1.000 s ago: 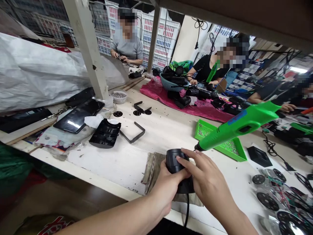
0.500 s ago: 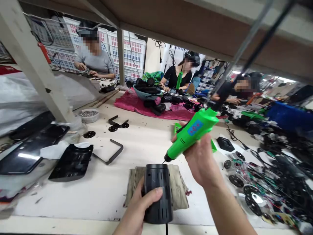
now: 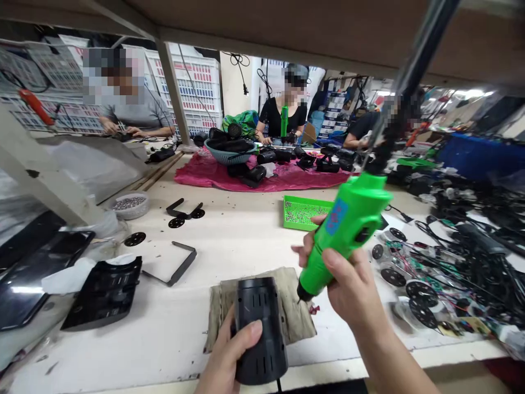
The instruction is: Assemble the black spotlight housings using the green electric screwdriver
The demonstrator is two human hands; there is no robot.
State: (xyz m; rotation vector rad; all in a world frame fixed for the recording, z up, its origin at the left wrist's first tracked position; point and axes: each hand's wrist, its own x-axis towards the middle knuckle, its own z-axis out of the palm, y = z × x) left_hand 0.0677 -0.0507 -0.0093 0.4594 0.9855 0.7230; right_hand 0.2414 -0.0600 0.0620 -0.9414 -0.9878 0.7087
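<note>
We are gripping a black slotted housing [image 3: 260, 350] in our left hand [image 3: 221, 361], a green electric screwdriver [image 3: 348, 230] in our right hand [image 3: 348, 284], its bit [image 3: 299, 297] poised just beside.

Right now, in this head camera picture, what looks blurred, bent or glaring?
In the head view, the dark rod at top right is blurred; the underside of the shelf bows from wide-angle distortion; a pale glare streaks the black glossy panel at left; the green electric screwdriver looks fairly sharp.

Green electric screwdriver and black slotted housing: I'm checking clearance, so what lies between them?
In the head view, only the frayed cloth pad lies between the tip of the green electric screwdriver and the black slotted housing.
</note>
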